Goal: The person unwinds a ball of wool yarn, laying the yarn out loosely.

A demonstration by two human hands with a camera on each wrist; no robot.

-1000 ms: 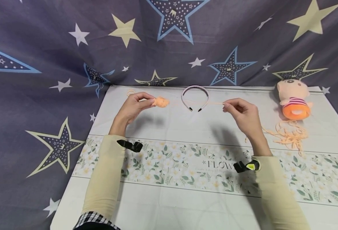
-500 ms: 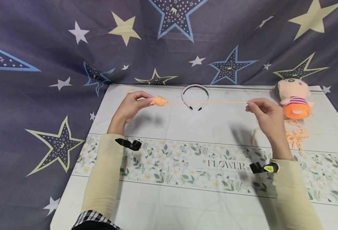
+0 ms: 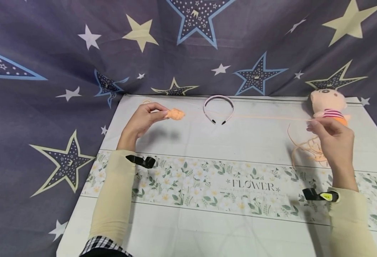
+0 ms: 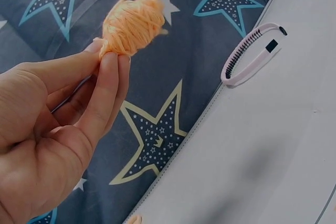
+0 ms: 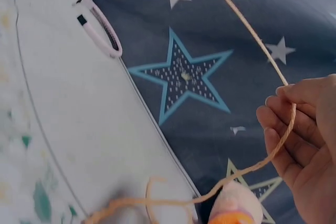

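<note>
A small wound ball of orange yarn point(image 4: 134, 24) is pinched at its end between the thumb and fingertips of my left hand point(image 3: 144, 119), above the table's far left. From the ball a single yarn strand point(image 5: 247, 30) runs, stretched nearly level, to my right hand point(image 3: 334, 142), which pinches it between thumb and forefinger. Past that pinch the strand passes over the curled fingers and droops in the right wrist view. Behind and below the right hand lies a loose heap of orange yarn point(image 3: 313, 148), partly hidden by that hand.
A pink headband point(image 3: 218, 97) with dark inner teeth lies at the table's back middle. At the back right, a plush toy point(image 3: 327, 101) in a striped top is partly covered by the right hand. A star-patterned curtain point(image 3: 188, 64) hangs along the table's far edge.
My right hand has moved rightward and slightly nearer, lengthening the strand between the hands. It now hides part of the plush toy. The left hand has shifted only slightly left with the yarn ball.
</note>
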